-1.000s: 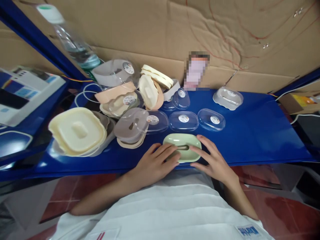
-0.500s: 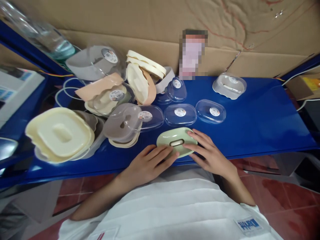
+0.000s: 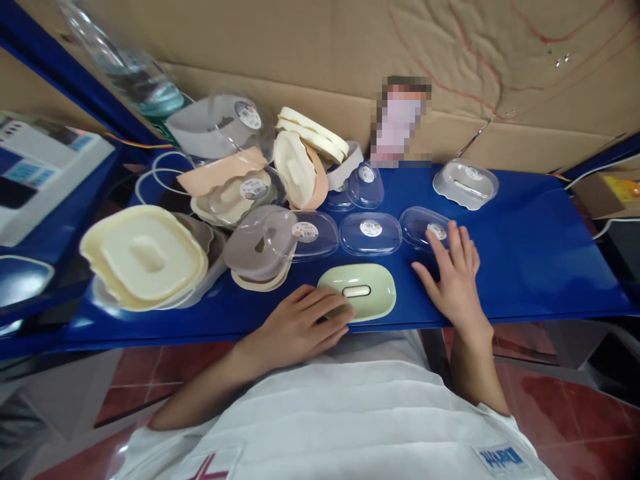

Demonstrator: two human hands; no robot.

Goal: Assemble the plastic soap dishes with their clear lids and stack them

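A pale green oval dish (image 3: 377, 280) with a short white bar in its central slot lies near the table's front edge. My left hand (image 3: 305, 327) is curled over its lower left side, fingertips close to the slot and holding the rim. To the right, my right hand (image 3: 453, 280) is open with fingers spread and nothing held. Its fingertips reach the right end of a clear oval lid (image 3: 415, 227) with a round sticker; whether they touch it I cannot tell. Two more clear lids, a middle one (image 3: 370, 243) and a left one (image 3: 323, 243), form a row with it.
Cream stacked dishes (image 3: 145, 250), a greyish translucent container (image 3: 257, 243) and peach pieces (image 3: 225, 170) crowd the left. At the back right stands a lidded grey dish (image 3: 463, 190). A blurred-out upright item (image 3: 397, 123) leans against the cardboard (image 3: 300, 53). A plastic bottle (image 3: 145, 87) is back left.
My right hand has left the green dish and moved right and farther back to the rightmost clear lid. My left hand stays on the dish. The view has shifted slightly.
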